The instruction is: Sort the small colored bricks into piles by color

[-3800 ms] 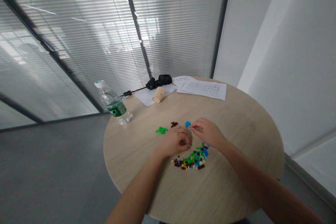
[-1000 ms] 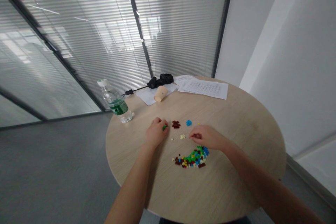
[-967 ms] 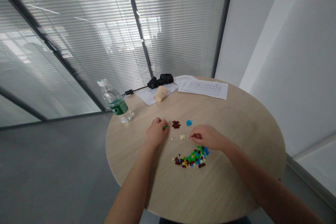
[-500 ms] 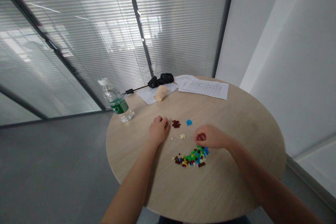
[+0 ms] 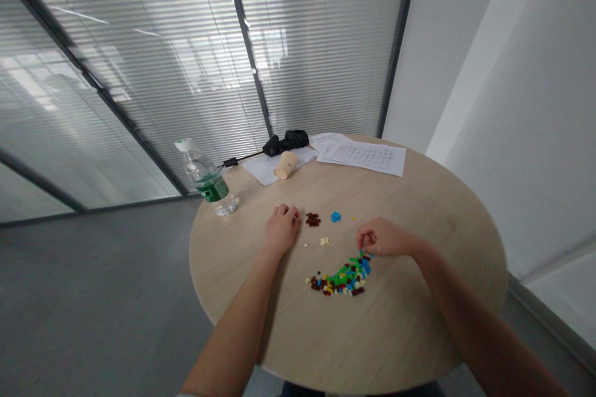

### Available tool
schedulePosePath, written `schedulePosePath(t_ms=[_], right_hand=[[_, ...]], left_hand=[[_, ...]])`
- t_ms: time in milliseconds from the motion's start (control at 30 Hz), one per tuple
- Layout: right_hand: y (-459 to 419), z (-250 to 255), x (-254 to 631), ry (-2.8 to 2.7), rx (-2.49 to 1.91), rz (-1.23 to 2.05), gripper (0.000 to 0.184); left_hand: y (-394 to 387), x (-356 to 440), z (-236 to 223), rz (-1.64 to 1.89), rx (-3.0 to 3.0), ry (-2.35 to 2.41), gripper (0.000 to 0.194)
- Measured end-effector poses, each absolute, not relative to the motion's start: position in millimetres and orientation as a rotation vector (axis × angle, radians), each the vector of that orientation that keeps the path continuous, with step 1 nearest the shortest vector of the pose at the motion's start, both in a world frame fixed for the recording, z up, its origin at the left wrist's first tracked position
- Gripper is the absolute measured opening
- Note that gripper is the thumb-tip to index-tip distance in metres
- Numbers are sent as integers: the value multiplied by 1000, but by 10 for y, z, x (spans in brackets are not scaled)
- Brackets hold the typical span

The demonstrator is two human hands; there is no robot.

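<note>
My left hand (image 5: 282, 229) rests on the table left of the small dark brown brick pile (image 5: 313, 219). Its fingers curl downward, and whatever lies beneath them is hidden. My right hand (image 5: 382, 237) is closed, its fingertips at the upper right end of a curved heap of mixed toy bricks (image 5: 343, 278). A green brick (image 5: 361, 254) shows just under those fingertips; whether they grip it I cannot make out. Between the hands lie a blue brick cluster (image 5: 336, 216), a few cream bricks (image 5: 325, 240), a single white piece (image 5: 306, 245) and a yellow piece (image 5: 352, 218).
A water bottle (image 5: 212, 186) stands at the left edge of the round table (image 5: 410, 316). Farther back are a paper cup (image 5: 285, 165) on its side, a black bundled object (image 5: 294, 140) with a cord, and printed sheets (image 5: 363, 156). Blinds and a white wall rise behind.
My right hand has drawn back to the right, from beside the cream bricks to the heap's end. My left hand has shifted slightly right, and the green bricks under it are now hidden.
</note>
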State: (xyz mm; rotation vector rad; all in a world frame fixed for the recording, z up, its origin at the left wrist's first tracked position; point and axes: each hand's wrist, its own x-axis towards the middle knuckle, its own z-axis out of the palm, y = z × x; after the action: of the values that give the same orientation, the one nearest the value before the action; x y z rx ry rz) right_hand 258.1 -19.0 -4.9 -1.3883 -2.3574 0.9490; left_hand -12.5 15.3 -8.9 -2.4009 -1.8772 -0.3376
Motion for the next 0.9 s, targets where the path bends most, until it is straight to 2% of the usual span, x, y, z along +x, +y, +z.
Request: schedulePosePath(t_ms=[267, 567, 900], right_hand=[[-211, -38, 2555, -2358, -1354, 1053, 22], [-204, -55, 2544, -2335, -1331, 1053, 15], [-181, -52, 2484, -2152, -1309, 780, 11]], left_hand=[[138, -127, -88, -431, -2400, -1879, 17], [131, -137, -77, -679, -2353, -1836, 15], [89, -96, -21, -993, -2446, -1607, 13]])
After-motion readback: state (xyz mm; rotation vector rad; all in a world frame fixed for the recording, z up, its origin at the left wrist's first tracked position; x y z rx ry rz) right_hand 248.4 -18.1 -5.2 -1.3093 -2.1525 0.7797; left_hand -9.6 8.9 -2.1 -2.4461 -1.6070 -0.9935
